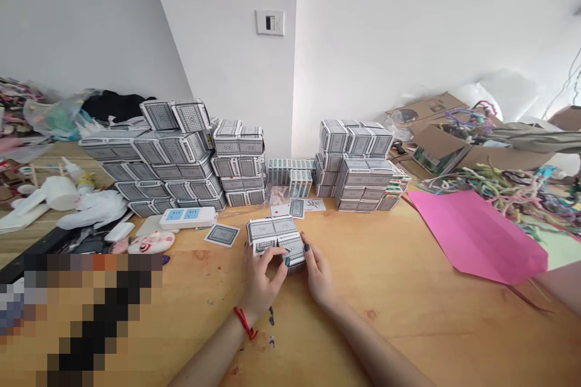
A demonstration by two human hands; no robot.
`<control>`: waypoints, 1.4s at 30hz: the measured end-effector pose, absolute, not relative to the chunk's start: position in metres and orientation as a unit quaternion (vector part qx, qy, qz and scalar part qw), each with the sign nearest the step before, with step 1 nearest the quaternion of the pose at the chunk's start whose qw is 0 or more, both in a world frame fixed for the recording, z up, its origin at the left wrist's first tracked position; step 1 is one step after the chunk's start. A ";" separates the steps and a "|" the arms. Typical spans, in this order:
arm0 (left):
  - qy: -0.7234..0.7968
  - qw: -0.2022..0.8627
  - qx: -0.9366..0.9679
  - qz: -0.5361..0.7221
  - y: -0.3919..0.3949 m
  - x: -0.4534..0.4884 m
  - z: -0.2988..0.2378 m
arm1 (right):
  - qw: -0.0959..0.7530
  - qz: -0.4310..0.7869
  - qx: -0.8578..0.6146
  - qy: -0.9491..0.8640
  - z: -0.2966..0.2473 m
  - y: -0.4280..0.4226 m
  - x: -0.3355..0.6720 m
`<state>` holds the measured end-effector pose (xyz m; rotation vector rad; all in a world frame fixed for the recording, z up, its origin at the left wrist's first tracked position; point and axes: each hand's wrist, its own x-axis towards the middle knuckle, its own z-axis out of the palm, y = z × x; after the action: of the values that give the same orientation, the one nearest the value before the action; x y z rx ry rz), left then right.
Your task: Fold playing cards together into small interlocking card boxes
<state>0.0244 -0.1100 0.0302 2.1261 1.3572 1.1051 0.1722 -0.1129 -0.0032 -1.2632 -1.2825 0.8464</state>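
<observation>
A block made of playing cards [273, 228] lies on the wooden table in front of me, grey patterned backs facing up. My left hand [263, 275] grips its front left part, thumb and forefinger bent over the near edge. Against the right side, my right hand [319, 272] holds the block with its thumb at the near right corner. The palms hide part of the block's front. Just behind it lie a loose face-down card [297, 208] and a card with a red diamond [280, 210]. Another face-down card [222, 234] rests to the left.
Stacked card blocks [181, 157] rise at the back left, with another stack [363, 175] at the back right. Small card boxes [300, 181] stand between them. A white power strip [188, 217] lies left, pink paper [476, 236] right, near tangled yarn [512, 193] and a cardboard box [481, 160].
</observation>
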 end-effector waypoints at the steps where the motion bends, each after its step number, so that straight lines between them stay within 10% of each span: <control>1: 0.481 0.194 0.760 0.393 -0.111 0.025 0.030 | 0.541 0.349 -0.531 -0.551 -0.002 -0.114 0.172; 42: 0.360 0.178 0.818 0.412 -0.101 0.001 0.020 | 0.475 0.263 -0.596 -0.592 0.016 -0.123 0.167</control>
<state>0.0006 -0.1008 0.0204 2.3145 1.0171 1.1661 0.1667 -0.1229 0.0159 -1.4576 -1.4466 0.6435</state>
